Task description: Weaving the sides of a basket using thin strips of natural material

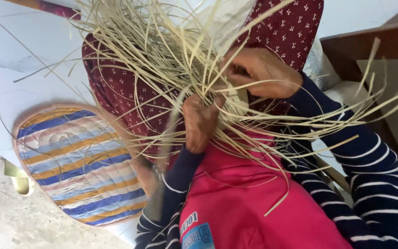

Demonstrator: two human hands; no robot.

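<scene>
I'm mid-weave at frame centre: my left hand (200, 121) grips the bundle of straw strips (162, 60), my right hand (260, 71) pinches one strand. Next, I judge, needs careful threading.

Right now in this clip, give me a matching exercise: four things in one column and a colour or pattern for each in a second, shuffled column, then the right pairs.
Things:
1. thin strips gripped by the left hand and right hand
2. sleeves
3. apron over the lap
4. oval cushion at the left

Colours:
A. bright pink-red
B. bands of blue, orange and pale pink
C. pale straw yellow
D. dark navy with thin white stripes

Pairs: 1-C, 2-D, 3-A, 4-B
</scene>
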